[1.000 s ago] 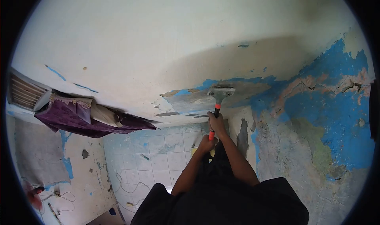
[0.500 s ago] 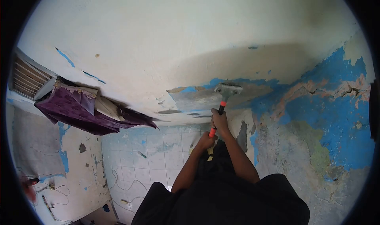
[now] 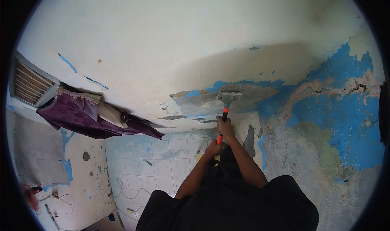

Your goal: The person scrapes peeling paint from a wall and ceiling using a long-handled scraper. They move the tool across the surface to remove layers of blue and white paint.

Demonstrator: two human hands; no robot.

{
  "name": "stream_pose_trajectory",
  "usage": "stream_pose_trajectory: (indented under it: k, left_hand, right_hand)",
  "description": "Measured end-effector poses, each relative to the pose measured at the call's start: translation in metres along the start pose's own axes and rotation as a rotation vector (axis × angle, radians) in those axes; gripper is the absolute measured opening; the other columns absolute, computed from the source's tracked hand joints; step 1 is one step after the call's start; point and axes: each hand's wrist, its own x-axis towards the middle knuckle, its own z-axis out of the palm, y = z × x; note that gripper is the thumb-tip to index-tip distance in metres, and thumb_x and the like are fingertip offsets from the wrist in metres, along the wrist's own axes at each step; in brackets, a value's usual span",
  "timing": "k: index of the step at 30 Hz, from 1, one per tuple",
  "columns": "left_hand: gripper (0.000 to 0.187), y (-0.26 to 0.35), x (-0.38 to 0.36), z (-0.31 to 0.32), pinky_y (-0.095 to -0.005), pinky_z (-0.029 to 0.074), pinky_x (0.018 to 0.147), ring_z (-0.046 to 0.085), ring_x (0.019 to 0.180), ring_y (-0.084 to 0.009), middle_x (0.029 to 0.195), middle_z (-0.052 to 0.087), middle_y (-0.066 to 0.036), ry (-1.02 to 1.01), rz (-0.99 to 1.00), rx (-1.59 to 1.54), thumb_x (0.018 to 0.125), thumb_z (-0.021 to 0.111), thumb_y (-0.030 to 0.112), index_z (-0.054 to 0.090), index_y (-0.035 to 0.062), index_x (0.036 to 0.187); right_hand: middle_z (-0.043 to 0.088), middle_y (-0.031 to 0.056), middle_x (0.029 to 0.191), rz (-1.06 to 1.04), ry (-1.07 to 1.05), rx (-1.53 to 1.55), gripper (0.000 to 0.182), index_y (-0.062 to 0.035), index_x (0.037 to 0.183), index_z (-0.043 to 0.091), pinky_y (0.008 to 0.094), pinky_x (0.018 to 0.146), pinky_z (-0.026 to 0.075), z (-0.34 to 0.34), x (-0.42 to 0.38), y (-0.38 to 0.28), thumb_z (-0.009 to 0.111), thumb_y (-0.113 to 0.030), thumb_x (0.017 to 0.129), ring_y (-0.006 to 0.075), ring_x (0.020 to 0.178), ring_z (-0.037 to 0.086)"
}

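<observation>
A long-handled scraper [image 3: 229, 97] with a wide grey head and a black and orange handle lies against the wall, its head over a bare grey patch [image 3: 195, 105] edged in blue paint. My right hand [image 3: 224, 126] is wrapped round the upper part of the handle. Lower down, my left hand [image 3: 214, 147] grips the handle near its orange end. Cream paint [image 3: 142, 36] covers the wall above the patch.
A purple curtain [image 3: 77, 113] hangs at left beside a slatted vent [image 3: 30, 82]. Blue, cracked wall [image 3: 317, 109] stands at right. On the tiled floor [image 3: 158, 166] lie a small tool [image 3: 147, 162] and a cable [image 3: 129, 196]. Something reddish and blurred shows at lower left.
The scraper's head has moved slightly down and left along the grey patch. Both my hands have shifted a little lower, still round the handle.
</observation>
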Motion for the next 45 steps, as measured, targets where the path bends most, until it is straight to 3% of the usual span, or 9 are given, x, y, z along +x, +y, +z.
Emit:
stream_pose_trajectory:
  k: [8, 15, 25, 28, 33, 37, 40, 43, 45]
  left_hand:
    - [0.023, 0.040, -0.018, 0.004, -0.0287, 0.037, 0.044, 0.049, 0.045, -0.0130, 0.052, 0.051, -0.004, -0.020, 0.007, 0.034, 0.074, 0.060, 0.021, 0.053, 0.0030, 0.061]
    - [0.022, 0.012, -0.007, 0.016, -0.0301, 0.036, 0.043, 0.048, 0.044, -0.0133, 0.053, 0.051, -0.003, 0.042, 0.024, -0.030, 0.072, 0.060, 0.022, 0.055, 0.0014, 0.066]
    - [0.023, 0.032, -0.014, 0.020, -0.0301, 0.038, 0.044, 0.050, 0.046, -0.0137, 0.055, 0.052, -0.005, 0.200, -0.032, 0.027, 0.071, 0.061, 0.022, 0.054, 0.0005, 0.067]
    - [0.022, 0.039, -0.020, 0.019, -0.0305, 0.039, 0.044, 0.051, 0.047, -0.0137, 0.056, 0.053, -0.005, 0.117, 0.000, 0.004, 0.072, 0.061, 0.021, 0.055, 0.0008, 0.067]
    - [0.022, 0.029, -0.009, 0.020, -0.0309, 0.040, 0.045, 0.050, 0.048, -0.0134, 0.056, 0.054, -0.004, 0.105, -0.044, -0.026, 0.073, 0.061, 0.021, 0.055, 0.0013, 0.066]
    - [0.022, 0.037, -0.023, 0.024, -0.0315, 0.042, 0.047, 0.051, 0.049, -0.0139, 0.057, 0.055, -0.005, 0.059, 0.087, -0.005, 0.073, 0.061, 0.022, 0.056, 0.0008, 0.067]
    - [0.023, 0.011, 0.001, 0.021, -0.0320, 0.043, 0.049, 0.052, 0.050, -0.0146, 0.058, 0.056, -0.005, 0.118, -0.049, -0.033, 0.072, 0.062, 0.022, 0.056, 0.0000, 0.069]
    - [0.023, 0.005, 0.004, 0.014, -0.0321, 0.042, 0.049, 0.053, 0.051, -0.0150, 0.059, 0.056, -0.007, 0.306, 0.013, 0.181, 0.071, 0.062, 0.021, 0.056, -0.0008, 0.070]
    - [0.024, 0.027, -0.012, 0.017, -0.0324, 0.042, 0.049, 0.053, 0.051, -0.0157, 0.060, 0.057, -0.007, 0.191, -0.032, 0.107, 0.071, 0.063, 0.021, 0.056, -0.0015, 0.072]
  right_hand:
    - [0.039, 0.0006, 0.041, -0.008, -0.031, 0.041, 0.041, -0.0079, 0.052, 0.042, 0.0293, 0.032, 0.031, -0.007, -0.003, -0.023, 0.054, -0.028, 0.086, 0.0126, 0.030, 0.039]
    - [0.040, 0.0005, 0.042, -0.039, 0.047, -0.131, 0.041, -0.0073, 0.053, 0.043, 0.0298, 0.033, 0.033, -0.005, 0.006, -0.003, 0.055, -0.029, 0.086, 0.0130, 0.033, 0.042]
    - [0.036, -0.0020, 0.041, 0.068, -0.124, 0.008, 0.042, -0.0114, 0.052, 0.038, 0.0280, 0.031, 0.028, -0.011, 0.005, -0.016, 0.055, -0.027, 0.087, 0.0103, 0.030, 0.035]
    - [0.036, -0.0021, 0.041, 0.141, -0.233, 0.125, 0.042, -0.0110, 0.052, 0.038, 0.0274, 0.030, 0.027, -0.016, 0.004, -0.030, 0.055, -0.027, 0.087, 0.0101, 0.029, 0.035]
    - [0.038, -0.0016, 0.041, 0.080, -0.178, 0.002, 0.041, -0.0087, 0.054, 0.040, 0.0292, 0.031, 0.031, -0.017, 0.010, -0.010, 0.055, -0.028, 0.086, 0.0115, 0.030, 0.038]
    - [0.039, -0.0011, 0.042, 0.064, -0.153, -0.030, 0.040, -0.0078, 0.056, 0.042, 0.0295, 0.031, 0.032, -0.018, -0.003, -0.034, 0.056, -0.030, 0.085, 0.0124, 0.031, 0.039]
    - [0.040, -0.0014, 0.043, 0.085, -0.150, 0.005, 0.040, -0.0080, 0.056, 0.042, 0.0292, 0.031, 0.031, -0.016, 0.002, -0.019, 0.056, -0.030, 0.085, 0.0118, 0.031, 0.040]
    - [0.037, -0.0021, 0.043, 0.094, -0.182, 0.057, 0.039, -0.0087, 0.056, 0.040, 0.0284, 0.031, 0.030, -0.012, 0.008, -0.034, 0.055, -0.028, 0.086, 0.0106, 0.031, 0.037]
    - [0.035, -0.0022, 0.042, 0.118, -0.210, 0.069, 0.038, -0.0101, 0.056, 0.038, 0.0270, 0.031, 0.028, -0.014, -0.006, -0.041, 0.054, -0.025, 0.087, 0.0093, 0.030, 0.034]
